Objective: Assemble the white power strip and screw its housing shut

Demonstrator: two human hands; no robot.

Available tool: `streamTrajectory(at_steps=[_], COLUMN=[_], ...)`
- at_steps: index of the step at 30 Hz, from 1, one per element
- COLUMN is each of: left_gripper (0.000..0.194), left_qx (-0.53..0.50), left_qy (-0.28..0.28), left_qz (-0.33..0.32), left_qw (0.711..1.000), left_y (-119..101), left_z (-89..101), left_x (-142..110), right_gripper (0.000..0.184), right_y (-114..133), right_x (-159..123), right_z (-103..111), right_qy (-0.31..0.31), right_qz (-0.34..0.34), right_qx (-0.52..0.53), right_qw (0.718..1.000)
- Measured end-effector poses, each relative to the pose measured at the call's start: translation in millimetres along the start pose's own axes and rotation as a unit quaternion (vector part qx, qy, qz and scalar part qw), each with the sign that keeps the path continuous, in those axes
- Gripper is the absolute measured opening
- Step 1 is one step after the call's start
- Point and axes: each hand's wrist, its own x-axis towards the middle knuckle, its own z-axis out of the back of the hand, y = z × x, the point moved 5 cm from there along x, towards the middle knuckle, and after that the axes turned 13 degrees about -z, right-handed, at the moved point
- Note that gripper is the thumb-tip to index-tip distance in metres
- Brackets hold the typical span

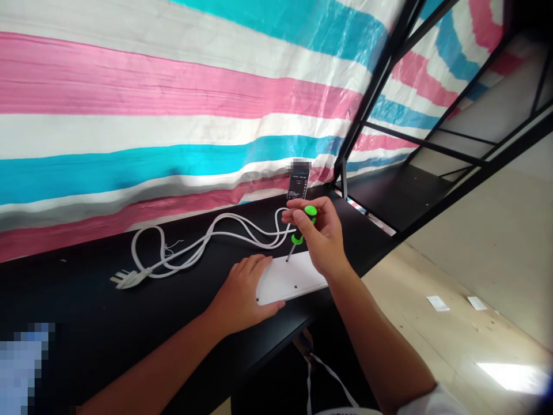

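R hand (pixel 322 236) is closed loosely round a green-and-black screwdriver (pixel 296 238), handle b/w thumb & fingers, shaft slanting down to the left. Its tip meets a dark hole in the far side of a long white housing (pixel 302 274) – whether there's a screw down in that hole is too small to tell. L hand (pixel 244 297) clasps the housing's left end, fingers over the far edge, thumb along the near one. The housing lies flat on the black tabletop (pixel 86 311), close to its front edge, broad face up; two more dark spots show, one nr the middle of the near side, one by the L thumb. What's inside is hidden by that face, & its right end is partly behind the R hand and forearm.

White cable (pixel 233 219) lies in loose loops behind & left of the housing, w/ the plug (pixel 129 279) at the far left end, prongs pointing left. Its other end runs behind the R hand – can't see the join. Phone (pixel 298 183) stands upright at the back of the tabletop, screen lit, nr the striped sheet (pixel 151 86). On the right, a black frame (pixel 367 109); two white papers (pixel 438 303) lie on the floor (pixel 432 346) beyond.
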Motion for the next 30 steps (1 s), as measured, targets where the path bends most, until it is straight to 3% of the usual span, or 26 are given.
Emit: streamTrajectory(at_steps=[3,8,12,15,19,21,25,30], left_gripper=[0.086,0.085,0.084,0.084,0.085,0.085,0.086,0.086], left_qx=[0.000,0.003,0.001,0.004,0.004,0.004,0.011,0.014], left_qy=[-0.002,0.001,0.003,0.001,0.003,0.006,0.006,0.007], left_qz=[-0.002,-0.003,-0.002,-0.001,0.003,0.002,-0.001,-0.002], left_qw=[1.000,1.000,1.000,1.000,1.000,1.000,1.000,1.000], left_y=[0.0,0.3,0.8,1.1,1.3,1.3,2.0,2.7], left_z=[-1.1,-1.8,-1.1,-1.0,-1.8,-2.3,-3.4,-3.9], left_x=[0.0,0.3,0.3,-0.3,-0.6,-0.4,-0.2,-1.5], right_gripper=[0.035,0.034,0.029,0.038,0.030,0.038,0.027,0.041], right_y=[-1.6,-2.9,-2.3,-3.5,-8.4,-9.8,-9.2,-9.1], right_x=[-0.5,-1.4,-0.6,-1.3,-3.3,-3.5,-2.0,-5.6], right_z=[-2.8,-7.3,-4.8,-3.2,-4.1,-4.2,0.8,1.5], right_qy=[0.000,0.055,0.009,-0.021,0.008,0.023,-0.034,-0.051], right_qz=[-0.011,-0.041,-0.025,-0.010,-0.037,-0.046,-0.020,-0.015], right_qx=[0.014,0.009,0.003,0.015,0.032,0.040,0.050,0.064], right_qw=[1.000,0.998,1.000,1.000,0.999,0.998,0.998,0.997])
